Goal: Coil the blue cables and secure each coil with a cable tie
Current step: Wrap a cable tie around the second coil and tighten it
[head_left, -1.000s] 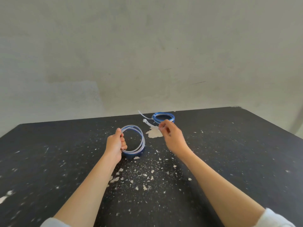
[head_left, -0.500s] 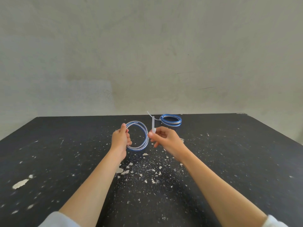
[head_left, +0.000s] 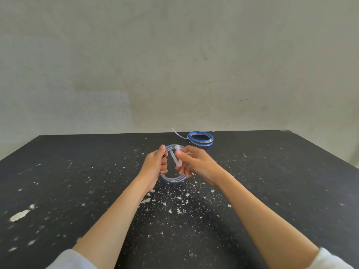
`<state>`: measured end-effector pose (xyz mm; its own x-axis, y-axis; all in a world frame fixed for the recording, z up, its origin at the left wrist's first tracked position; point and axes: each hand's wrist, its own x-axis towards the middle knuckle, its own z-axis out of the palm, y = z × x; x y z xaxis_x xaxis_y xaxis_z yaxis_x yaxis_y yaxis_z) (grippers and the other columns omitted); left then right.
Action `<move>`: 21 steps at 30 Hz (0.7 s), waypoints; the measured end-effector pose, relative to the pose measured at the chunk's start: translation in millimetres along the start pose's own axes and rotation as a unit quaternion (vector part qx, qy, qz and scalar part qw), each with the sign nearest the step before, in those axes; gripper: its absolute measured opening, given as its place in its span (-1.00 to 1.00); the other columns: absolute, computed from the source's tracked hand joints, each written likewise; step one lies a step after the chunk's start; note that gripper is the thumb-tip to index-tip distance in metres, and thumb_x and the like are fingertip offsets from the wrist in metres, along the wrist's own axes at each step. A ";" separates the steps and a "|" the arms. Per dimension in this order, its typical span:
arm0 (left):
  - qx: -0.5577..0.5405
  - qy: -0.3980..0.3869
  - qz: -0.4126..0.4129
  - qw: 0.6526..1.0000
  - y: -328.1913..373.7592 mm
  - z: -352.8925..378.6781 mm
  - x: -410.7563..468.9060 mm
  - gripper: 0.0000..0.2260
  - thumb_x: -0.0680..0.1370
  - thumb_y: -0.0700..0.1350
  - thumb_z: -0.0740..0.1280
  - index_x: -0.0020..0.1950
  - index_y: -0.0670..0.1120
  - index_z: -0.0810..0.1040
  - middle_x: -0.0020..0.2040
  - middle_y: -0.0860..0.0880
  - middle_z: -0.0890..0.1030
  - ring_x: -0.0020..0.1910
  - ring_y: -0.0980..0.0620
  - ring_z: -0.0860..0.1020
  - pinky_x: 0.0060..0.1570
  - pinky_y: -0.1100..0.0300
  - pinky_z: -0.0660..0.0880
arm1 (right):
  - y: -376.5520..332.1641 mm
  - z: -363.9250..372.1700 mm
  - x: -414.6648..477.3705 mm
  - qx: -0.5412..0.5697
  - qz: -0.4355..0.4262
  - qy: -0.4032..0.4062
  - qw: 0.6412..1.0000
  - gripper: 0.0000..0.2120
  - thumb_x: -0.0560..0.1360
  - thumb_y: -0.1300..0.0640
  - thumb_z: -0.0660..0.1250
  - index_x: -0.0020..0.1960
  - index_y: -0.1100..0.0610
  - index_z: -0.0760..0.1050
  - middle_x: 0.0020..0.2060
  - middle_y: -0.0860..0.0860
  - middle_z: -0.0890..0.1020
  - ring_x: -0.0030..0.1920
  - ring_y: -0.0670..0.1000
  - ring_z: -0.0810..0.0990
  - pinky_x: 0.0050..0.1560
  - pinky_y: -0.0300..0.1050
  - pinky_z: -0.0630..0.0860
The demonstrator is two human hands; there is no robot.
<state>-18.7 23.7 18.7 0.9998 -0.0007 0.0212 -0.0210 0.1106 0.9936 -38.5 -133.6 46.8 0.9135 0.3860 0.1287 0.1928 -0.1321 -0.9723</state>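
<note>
Tying is underway: your left hand (head_left: 155, 166) is gripping the blue cable coil (head_left: 172, 179) while your right hand (head_left: 196, 164) is pinching the white cable tie (head_left: 175, 157); next, thread its tail through the head.

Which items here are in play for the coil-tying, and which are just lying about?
In play:
- held coil, gripped by left hand
- white tie, pinched by right hand against that coil

Lying about:
- tied coil, already done, at the table's far edge
- white flakes scattered on the black table
</note>
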 end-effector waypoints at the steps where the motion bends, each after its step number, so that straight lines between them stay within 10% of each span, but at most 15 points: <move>1: 0.008 -0.008 0.003 1.000 -1.0 0.1 -0.1 -0.70 0.61 0.05 0.13 -0.18 -0.13 0.39 -0.49 0.09 0.21 -0.52 0.14 0.17 -0.54 0.30 0.19 | -1.3 -1.7 0.9 0.003 -0.004 0.013 1.000 -0.71 0.49 -0.03 0.34 -0.03 0.19 0.40 -0.31 0.13 0.64 -0.42 0.00 0.56 -0.45 -0.24 0.48; 8: 0.012 -0.012 0.020 1.000 0.0 -0.8 -1.9 -0.69 0.62 0.06 0.11 -0.16 -0.14 0.39 -0.48 0.09 0.21 -0.53 0.14 0.18 -0.52 0.30 0.20 | 5.4 -5.7 1.6 -0.004 0.041 0.020 0.999 -0.57 0.45 -0.09 0.37 0.09 0.15 0.28 -0.48 0.02 0.62 -0.30 0.16 0.59 -0.56 -0.24 0.45; 21: 0.109 -0.018 0.017 0.994 -0.9 8.1 -2.7 -0.74 0.61 0.08 0.11 0.07 -0.10 0.40 -0.39 0.04 0.30 -0.46 0.13 0.23 -0.49 0.28 0.26 | 7.9 -9.2 2.3 0.060 -0.009 0.061 0.996 -0.46 0.41 0.09 0.46 0.25 0.07 0.24 -0.13 0.14 0.70 -0.35 0.05 0.63 -0.51 -0.22 0.48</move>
<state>-21.5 15.6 18.6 0.9979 -0.0363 0.0545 -0.0581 -0.1076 0.9925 -31.6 -142.2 41.2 0.9486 0.2717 0.1624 0.1725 -0.0135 -0.9849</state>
